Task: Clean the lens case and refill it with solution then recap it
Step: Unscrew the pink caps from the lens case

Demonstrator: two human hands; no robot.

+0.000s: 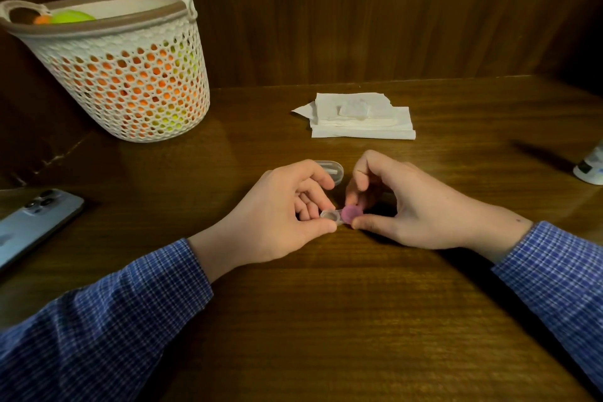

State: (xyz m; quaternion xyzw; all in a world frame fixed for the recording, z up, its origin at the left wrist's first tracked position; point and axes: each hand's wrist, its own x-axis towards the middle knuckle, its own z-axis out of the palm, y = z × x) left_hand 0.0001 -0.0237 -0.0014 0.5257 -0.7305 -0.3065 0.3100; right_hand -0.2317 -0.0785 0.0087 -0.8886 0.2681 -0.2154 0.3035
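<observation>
One lens case [336, 216]: low over the table [326, 320] between both hands, long axis left-right
Caps: one pink cap [351, 213] on its right well; left well uncapped
Left hand [277, 215]: pinches left end
Right hand [404, 206]: fingers grip the pink cap
Tissue stacks [362, 117]: one

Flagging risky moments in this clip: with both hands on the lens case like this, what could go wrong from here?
The lens case is small and pinched only at its edges by the left hand, while the right hand works the purple cap; a twist could slip it free. The left well looks uncapped, so any liquid inside might spill onto the table. The tissues lie beyond the hands, so wiping would mean letting go.
</observation>
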